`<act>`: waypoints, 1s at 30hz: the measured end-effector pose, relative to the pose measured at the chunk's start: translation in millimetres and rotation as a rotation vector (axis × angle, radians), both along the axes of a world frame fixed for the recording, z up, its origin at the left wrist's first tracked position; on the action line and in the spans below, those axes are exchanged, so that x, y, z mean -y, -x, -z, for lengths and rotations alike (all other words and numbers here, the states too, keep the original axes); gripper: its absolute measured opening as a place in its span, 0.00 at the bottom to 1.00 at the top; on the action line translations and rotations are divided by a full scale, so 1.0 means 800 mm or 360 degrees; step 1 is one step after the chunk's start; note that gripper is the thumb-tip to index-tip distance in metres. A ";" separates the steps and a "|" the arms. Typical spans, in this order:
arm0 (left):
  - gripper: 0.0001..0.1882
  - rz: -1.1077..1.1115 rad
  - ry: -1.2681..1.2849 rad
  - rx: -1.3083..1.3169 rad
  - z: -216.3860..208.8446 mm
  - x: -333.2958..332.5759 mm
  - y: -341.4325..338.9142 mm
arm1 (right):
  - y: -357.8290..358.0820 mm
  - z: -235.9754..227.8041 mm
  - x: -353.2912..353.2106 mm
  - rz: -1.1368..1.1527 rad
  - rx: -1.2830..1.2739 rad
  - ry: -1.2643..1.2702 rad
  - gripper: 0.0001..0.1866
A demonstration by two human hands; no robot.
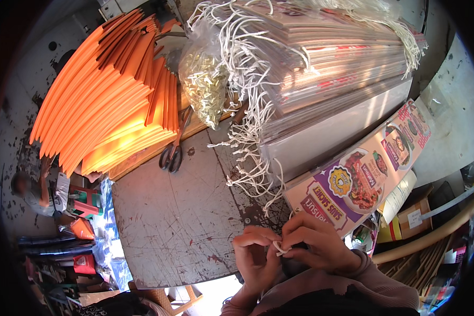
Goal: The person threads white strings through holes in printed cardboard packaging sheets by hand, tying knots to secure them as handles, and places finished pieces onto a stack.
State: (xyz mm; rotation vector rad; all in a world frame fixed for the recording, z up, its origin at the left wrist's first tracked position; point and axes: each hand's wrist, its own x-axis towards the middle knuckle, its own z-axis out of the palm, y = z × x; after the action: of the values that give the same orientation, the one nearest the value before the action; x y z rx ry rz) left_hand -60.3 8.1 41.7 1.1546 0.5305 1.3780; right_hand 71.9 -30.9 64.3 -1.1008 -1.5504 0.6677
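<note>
Near the table's front edge my left hand (254,257) and my right hand (321,243) meet, fingertips pinched on a white cord (280,248). The cord makes a small loop between the fingers. Just beyond my right hand lies a printed strip banner (329,184) with food pictures on pink and purple. Its near end is beside that hand; whether the held cord joins it is hidden. Behind it leans a thick stack of similar sheets (342,68), with many knotted white cords (253,105) hanging from its left side.
Orange folded sheets (100,100) fan out at the far left on a wooden board (142,161). Beside them stand a clear bag of small gold-coloured pieces (203,84) and black-handled scissors (170,158). The scratched grey table (179,226) ends near me. Another person (34,192) is at left.
</note>
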 end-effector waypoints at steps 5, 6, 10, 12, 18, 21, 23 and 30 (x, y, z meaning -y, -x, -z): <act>0.10 0.0097 -0.0459 -0.0526 -0.003 -0.011 0.010 | -0.005 0.002 0.000 -0.0078 -0.0241 0.0158 0.10; 0.10 0.0100 -0.0458 -0.0526 -0.003 -0.012 0.011 | -0.008 0.003 0.001 -0.0104 -0.0277 0.0186 0.10; 0.11 0.0087 -0.0434 -0.0454 0.002 -0.013 0.013 | -0.008 0.000 0.000 -0.0077 -0.0189 0.0195 0.09; 0.11 0.0036 -0.0403 -0.0436 0.002 -0.012 0.013 | -0.005 -0.003 -0.001 -0.0046 -0.0146 0.0214 0.10; 0.10 -0.0013 -0.0440 -0.0490 0.004 -0.011 0.014 | -0.003 -0.003 0.000 0.0010 -0.0098 0.0258 0.10; 0.08 -0.0013 -0.0360 -0.0459 0.010 -0.010 0.018 | -0.004 -0.001 -0.001 0.0034 -0.0078 0.0232 0.11; 0.07 0.0002 0.0037 -0.0056 0.005 -0.014 0.018 | -0.004 0.001 0.000 0.0058 -0.0062 0.0223 0.11; 0.09 0.0166 0.0080 -0.0095 -0.012 -0.014 0.007 | 0.004 -0.004 0.005 0.0131 -0.0330 0.0480 0.12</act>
State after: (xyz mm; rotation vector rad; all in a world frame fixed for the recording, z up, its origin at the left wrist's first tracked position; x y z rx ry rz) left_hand -66.1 19.5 51.7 1.1691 0.5371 1.2380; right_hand 69.0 -35.1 67.7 -1.2671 -1.2469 0.9498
